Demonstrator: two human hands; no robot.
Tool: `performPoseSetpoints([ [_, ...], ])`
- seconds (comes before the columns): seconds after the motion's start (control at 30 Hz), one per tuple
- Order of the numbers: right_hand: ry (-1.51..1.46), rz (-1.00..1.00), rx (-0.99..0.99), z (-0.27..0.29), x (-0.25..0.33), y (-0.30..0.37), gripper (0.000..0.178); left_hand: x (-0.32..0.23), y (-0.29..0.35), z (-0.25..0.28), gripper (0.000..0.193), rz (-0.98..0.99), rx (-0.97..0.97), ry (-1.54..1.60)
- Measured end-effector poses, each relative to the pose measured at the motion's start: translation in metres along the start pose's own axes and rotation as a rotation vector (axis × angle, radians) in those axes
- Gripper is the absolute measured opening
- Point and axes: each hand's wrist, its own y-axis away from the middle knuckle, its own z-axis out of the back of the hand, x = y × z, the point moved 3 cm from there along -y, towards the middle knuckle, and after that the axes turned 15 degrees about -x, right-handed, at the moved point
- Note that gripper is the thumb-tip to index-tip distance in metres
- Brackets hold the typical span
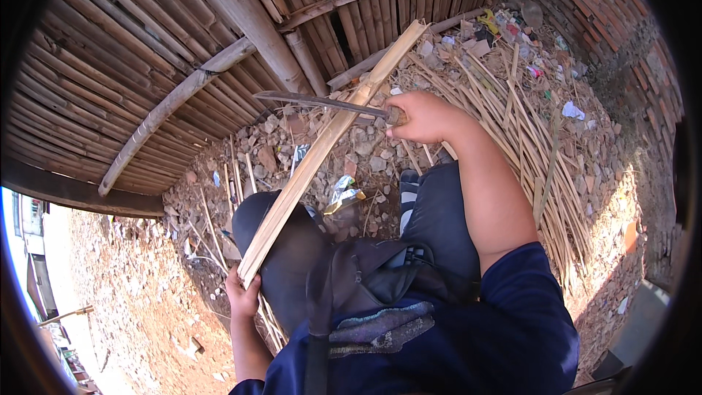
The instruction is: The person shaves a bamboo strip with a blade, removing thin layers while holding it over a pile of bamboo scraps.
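Observation:
A long split bamboo piece (311, 164) slants from my left knee up and away to the right. Its near end sits in my left hand (243, 296), whose fingers are closed around it. My right hand (424, 117) grips the wooden handle of a long-bladed knife (322, 103). The blade points left and lies across the bamboo, toward its far part; whether it cuts into the wood I cannot tell. The bamboo rests along my bent left leg (267, 227).
Many thin bamboo strips (526, 139) are heaped on the ground at my right. Stones and litter (344, 194) cover the ground ahead. A bamboo slat wall (131, 66) stands close in front and left, a brick wall (621, 22) at the far right.

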Motion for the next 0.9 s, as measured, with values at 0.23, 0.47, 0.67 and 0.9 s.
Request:
performPoseSetpoints([
  [0.23,0.111,-0.064,0.006,-0.004,0.014,0.005,0.047,-0.009,0.003,-0.003,0.038,-0.024,-0.052,-0.031],
  [0.47,0.019,-0.042,-0.047,-0.007,-0.02,-0.007,0.047,-0.003,-0.001,0.0,0.036,0.016,-0.036,-0.045],
  [0.67,0.059,-0.027,-0.007,-0.009,0.017,0.003,0.044,0.005,0.003,0.0,0.037,0.021,-0.088,0.0],
  [0.9,-0.097,-0.143,-0.052,-0.009,-0.038,-0.013,0.044,0.01,-0.003,0.002,0.032,0.093,0.016,0.044],
])
